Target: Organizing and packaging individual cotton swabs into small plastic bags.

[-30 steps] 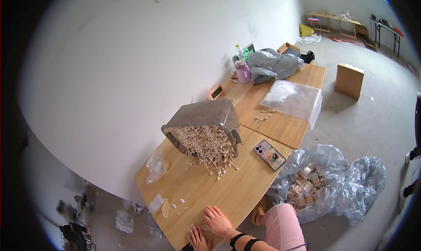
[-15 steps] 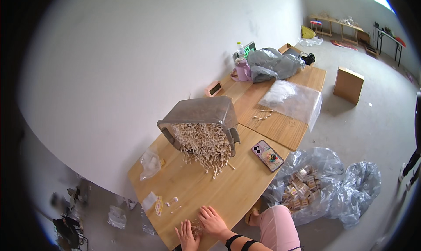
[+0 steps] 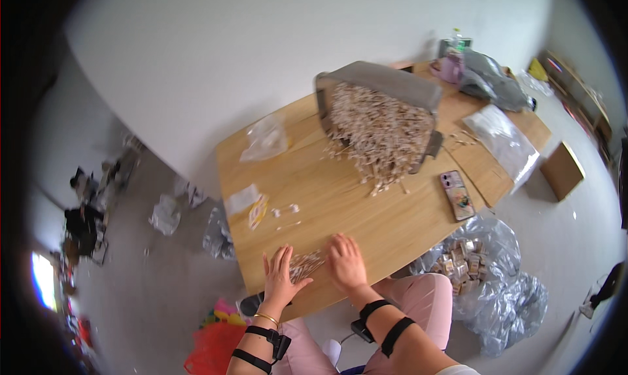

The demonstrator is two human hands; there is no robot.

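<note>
Both open hands, left hand (image 3: 281, 277) and right hand (image 3: 345, 262), flank small stick pile (image 3: 305, 265); tipped grey bin (image 3: 379, 107), phone (image 3: 456, 195) well beyond.

I sit in a bare makeshift packing workroom, not a home. Plain white wall (image 3: 261, 54), grey concrete floor (image 3: 157, 290). Long wooden table (image 3: 366, 211) carries a tipped grey bin (image 3: 383, 87) spilling small wooden sticks (image 3: 379, 133). Clear plastic bags (image 3: 265, 139) lie on it. A big floor bag of packed bundles (image 3: 461, 260) sits beside me, cardboard box (image 3: 562, 171) farther off. Litter along the wall.
</note>
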